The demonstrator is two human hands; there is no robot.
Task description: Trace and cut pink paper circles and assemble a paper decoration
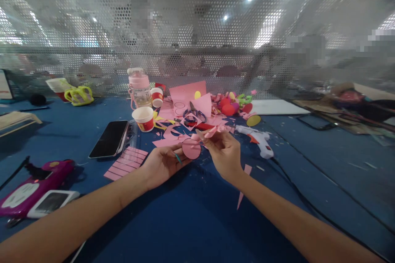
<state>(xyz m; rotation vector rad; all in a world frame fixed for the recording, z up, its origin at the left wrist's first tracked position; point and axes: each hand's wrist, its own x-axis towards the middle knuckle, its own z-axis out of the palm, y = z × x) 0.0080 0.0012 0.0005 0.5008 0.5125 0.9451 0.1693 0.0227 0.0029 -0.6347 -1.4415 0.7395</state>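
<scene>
My left hand (162, 165), wearing a green ring, holds a round pink disc (191, 149) by its edge. Just to the right, the fingers of my right hand (227, 159) pinch a crinkled pink foam piece (218, 130). A small curled pink bit shows at the disc's top; whether it joins the piece in my right hand I cannot tell. Dark-handled scissors (195, 116) lie on pink cut sheets (173, 131) behind my hands. To the right of them rests a white glue gun (262, 144) with an orange trigger.
A lined pink sheet (126, 163) and a phone (108, 139) lie left. Paper cups (143, 118) and a pink-lidded bottle (138, 88) stand behind. Colourful foam pieces (228, 109) are heaped at the back. A black cord (293, 185) runs right; a perforated metal screen (185, 20) rises beyond.
</scene>
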